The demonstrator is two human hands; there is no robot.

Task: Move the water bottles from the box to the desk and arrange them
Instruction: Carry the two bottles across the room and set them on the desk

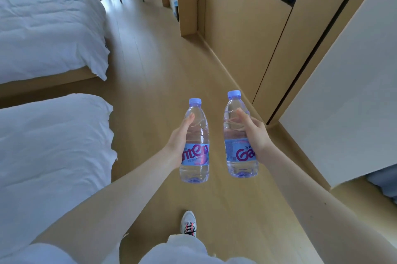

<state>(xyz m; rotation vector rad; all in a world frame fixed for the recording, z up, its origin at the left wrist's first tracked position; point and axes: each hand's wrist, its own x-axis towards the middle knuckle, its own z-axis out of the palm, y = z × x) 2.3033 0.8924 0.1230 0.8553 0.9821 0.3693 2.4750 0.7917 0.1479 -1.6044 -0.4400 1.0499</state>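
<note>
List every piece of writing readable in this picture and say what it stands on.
"nten", pink letters on the blue label of the left bottle, held in the left hand; the word's start is out of view.
"Ga", pink letters on the blue label of the right bottle; the right hand covers the rest.
Small print on both labels: too small to read.
No other readable text.

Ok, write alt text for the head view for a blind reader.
The left hand grips one capped water bottle upright and the right hand grips a second bottle beside it, above a wooden floor. Two white beds lie left, wooden cabinets right.
</note>
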